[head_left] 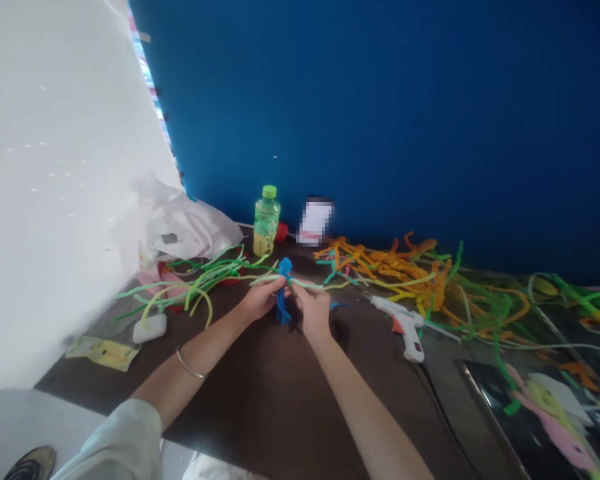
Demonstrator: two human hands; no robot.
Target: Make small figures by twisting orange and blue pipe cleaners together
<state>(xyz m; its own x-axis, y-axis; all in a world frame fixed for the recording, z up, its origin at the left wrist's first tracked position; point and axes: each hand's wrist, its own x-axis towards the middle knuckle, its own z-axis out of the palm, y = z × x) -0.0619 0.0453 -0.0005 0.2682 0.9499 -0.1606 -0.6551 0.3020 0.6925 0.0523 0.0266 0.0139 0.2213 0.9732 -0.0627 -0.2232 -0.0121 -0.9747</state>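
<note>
A small blue pipe-cleaner figure (283, 312) hangs upright between my hands over the dark table, with a rounded top and dangling strands below. My left hand (261, 299) is closed, pinching the figure at its middle from the left. From the other side my right hand (314, 308) is closed on a pale green pipe cleaner (336, 287), its fingertips close against the blue figure. Pale green ends stick out to both sides of the figure. My fingers hide how the green piece joins the blue one.
Green pipe cleaners (207, 275) lie on the left, orange ones (380, 257) on the right. A white glue gun (405, 325) with a black cord rests at right. Behind stand a drink bottle (267, 223) and a phone (316, 221). A white case (150, 329) sits left.
</note>
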